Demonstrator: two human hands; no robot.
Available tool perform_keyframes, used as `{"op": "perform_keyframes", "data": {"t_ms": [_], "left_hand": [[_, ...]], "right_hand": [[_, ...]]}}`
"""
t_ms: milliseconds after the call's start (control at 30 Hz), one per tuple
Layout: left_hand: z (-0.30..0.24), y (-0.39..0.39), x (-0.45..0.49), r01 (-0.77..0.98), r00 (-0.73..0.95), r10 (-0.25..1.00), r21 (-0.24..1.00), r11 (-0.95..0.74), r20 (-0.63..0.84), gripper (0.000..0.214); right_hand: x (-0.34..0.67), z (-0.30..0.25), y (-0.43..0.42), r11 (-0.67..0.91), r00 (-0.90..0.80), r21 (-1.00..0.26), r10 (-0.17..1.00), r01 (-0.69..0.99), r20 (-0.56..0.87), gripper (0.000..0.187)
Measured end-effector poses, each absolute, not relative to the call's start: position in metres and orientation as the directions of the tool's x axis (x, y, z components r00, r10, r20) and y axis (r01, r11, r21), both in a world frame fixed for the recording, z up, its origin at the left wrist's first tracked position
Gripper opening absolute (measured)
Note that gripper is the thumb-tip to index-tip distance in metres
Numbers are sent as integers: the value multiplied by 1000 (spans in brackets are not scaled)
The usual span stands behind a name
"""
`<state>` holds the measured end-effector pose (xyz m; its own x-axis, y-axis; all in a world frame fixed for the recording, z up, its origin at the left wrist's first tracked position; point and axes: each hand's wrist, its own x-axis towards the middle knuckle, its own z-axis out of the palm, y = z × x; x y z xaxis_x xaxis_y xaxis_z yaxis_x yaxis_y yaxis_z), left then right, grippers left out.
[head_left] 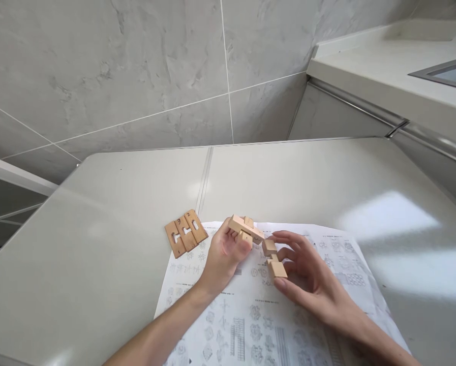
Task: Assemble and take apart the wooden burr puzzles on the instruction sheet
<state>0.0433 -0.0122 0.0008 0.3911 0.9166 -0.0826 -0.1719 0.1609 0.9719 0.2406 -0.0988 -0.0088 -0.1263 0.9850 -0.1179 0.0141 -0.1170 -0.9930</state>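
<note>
Pale table (307, 178), cut-off sheet (246, 300): left fingers (238, 252) around part-hidden blocks (246, 230), right fingers (293, 237) around notched bar (275, 265)

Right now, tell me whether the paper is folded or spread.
Spread: the paper lies open on the table, its rows of printed drawings showing.

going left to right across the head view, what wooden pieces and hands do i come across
three flat wooden pieces → left hand → joined wooden pieces → notched wooden block → right hand
</note>
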Motion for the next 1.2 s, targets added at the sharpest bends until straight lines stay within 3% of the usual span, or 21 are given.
{"op": "perform_keyframes", "data": {"t_ms": [167,367,700,1200], "left_hand": [[-2,-13,43,-185,387,916,964,189,-106,64],[2,-12,44,-187,388,915,963,195,-110,61],[7,-12,46,-151,430,897,972,181,-100,60],[7,-17,45,-42,598,795,986,164,-106,62]], "right_hand": [[237,-16,-99,102,-29,-920,995,379,99,60],[232,-21,-96,148,-22,-782,985,605,169,58],[235,-28,-93,149,1,-744,980,652,198,49],[240,-18,-95,164,6,-851,981,499,192,20]]}}
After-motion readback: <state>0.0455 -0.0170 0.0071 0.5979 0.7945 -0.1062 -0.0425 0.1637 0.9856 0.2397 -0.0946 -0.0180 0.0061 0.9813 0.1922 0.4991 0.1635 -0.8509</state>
